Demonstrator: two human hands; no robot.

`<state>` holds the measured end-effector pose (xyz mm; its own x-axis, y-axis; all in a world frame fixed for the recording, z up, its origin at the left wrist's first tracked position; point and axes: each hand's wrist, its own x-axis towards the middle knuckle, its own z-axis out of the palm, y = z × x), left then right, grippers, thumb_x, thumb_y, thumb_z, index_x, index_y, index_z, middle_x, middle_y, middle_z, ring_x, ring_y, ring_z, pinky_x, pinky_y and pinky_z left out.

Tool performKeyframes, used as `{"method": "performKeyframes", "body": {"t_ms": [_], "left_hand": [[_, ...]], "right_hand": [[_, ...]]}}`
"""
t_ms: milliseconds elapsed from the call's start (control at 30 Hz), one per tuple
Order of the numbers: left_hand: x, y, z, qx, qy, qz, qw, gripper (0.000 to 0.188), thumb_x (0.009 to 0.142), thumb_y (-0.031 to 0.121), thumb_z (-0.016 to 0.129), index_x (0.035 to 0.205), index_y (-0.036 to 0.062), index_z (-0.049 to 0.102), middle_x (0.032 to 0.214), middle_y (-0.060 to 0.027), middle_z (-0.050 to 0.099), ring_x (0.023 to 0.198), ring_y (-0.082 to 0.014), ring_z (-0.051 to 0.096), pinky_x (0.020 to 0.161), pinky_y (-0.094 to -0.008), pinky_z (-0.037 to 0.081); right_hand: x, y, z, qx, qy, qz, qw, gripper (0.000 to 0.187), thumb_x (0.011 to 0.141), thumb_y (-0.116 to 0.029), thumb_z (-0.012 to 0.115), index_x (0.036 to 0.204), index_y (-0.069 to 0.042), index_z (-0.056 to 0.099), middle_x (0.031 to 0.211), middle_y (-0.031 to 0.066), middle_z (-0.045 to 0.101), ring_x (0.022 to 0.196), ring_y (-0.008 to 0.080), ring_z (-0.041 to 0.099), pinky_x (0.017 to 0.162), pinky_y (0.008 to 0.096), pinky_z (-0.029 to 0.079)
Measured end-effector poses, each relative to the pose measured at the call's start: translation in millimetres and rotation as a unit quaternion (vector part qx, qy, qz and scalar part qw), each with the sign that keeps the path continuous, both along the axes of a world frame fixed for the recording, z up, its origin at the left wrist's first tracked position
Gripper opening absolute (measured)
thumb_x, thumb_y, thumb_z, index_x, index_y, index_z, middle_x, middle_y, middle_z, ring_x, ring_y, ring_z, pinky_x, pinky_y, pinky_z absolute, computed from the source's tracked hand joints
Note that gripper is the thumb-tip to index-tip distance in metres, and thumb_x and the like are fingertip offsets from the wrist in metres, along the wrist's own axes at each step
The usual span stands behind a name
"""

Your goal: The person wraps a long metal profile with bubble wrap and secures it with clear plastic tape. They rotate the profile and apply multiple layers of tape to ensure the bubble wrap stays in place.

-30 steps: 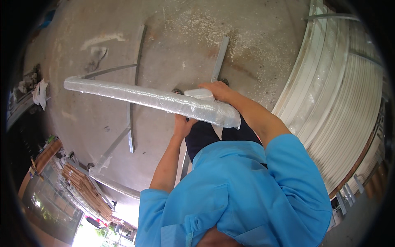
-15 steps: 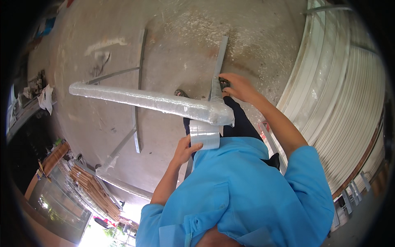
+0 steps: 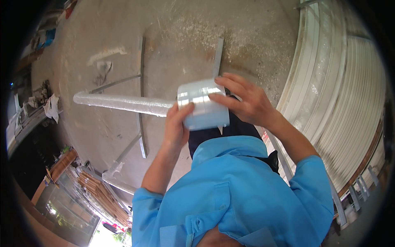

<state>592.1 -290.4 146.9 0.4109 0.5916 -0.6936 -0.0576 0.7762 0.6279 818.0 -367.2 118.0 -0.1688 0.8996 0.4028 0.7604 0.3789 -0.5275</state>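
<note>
A wide roll of clear plastic film (image 3: 204, 108) is held up in front of my waist. My left hand (image 3: 177, 125) grips its left end, thumb lying over the face of the roll. On the other end my right hand (image 3: 247, 101) has its fingers bent over the upper right edge. Behind the roll runs a long bundle wrapped in shiny clear film (image 3: 127, 102), lying crosswise on metal supports. Its right end is hidden by the roll and my hands.
Grey metal bars of a stand (image 3: 142, 86) are under the bundle, with another bar (image 3: 219, 55) beyond the roll. Long white profiles (image 3: 341, 90) are stacked along the right side. At lower left are a stack of brown strips (image 3: 103, 195) and a glass panel (image 3: 61, 210).
The roll has risen from below the bundle's right end to in front of it, its film face turned up. My right hand has come from the bar onto the roll.
</note>
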Motion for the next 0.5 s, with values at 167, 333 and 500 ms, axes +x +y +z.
{"method": "performKeyframes", "body": {"t_ms": [167, 333, 500], "left_hand": [[38, 43, -51, -0.030, -0.014, 0.008, 0.999, 0.038, 0.095, 0.024, 0.063, 0.121, -0.0029, 0.057, 0.114, -0.0136, 0.065, 0.101, -0.0195, 0.063, 0.089, -0.0334, 0.050], [30, 60, -86, -0.015, 0.026, -0.029, 0.999, 0.041, 0.094, 0.025, 0.065, 0.125, -0.0007, 0.057, 0.115, -0.0099, 0.064, 0.101, -0.0180, 0.061, 0.089, -0.0327, 0.049], [-50, 42, -55, 0.176, 0.161, -0.271, 0.933, 0.025, 0.089, 0.017, 0.066, 0.106, -0.0017, 0.069, 0.107, -0.0117, 0.067, 0.102, -0.0187, 0.060, 0.088, -0.0306, 0.046]], "right_hand": [[9, 49, -54, 0.050, -0.068, -0.032, 0.996, 0.045, 0.077, -0.008, 0.067, 0.120, -0.018, 0.066, 0.123, 0.0053, 0.063, 0.112, 0.0285, 0.062, 0.086, 0.0353, 0.058], [15, 86, -136, 0.031, -0.028, -0.053, 0.998, 0.037, 0.080, -0.010, 0.064, 0.116, -0.011, 0.065, 0.114, 0.0067, 0.067, 0.107, 0.0247, 0.065, 0.084, 0.0349, 0.057], [-18, 98, -204, -0.090, -0.003, -0.053, 0.994, 0.026, 0.081, -0.012, 0.061, 0.107, -0.013, 0.067, 0.111, 0.0044, 0.069, 0.099, 0.0213, 0.067, 0.085, 0.0353, 0.054]]}}
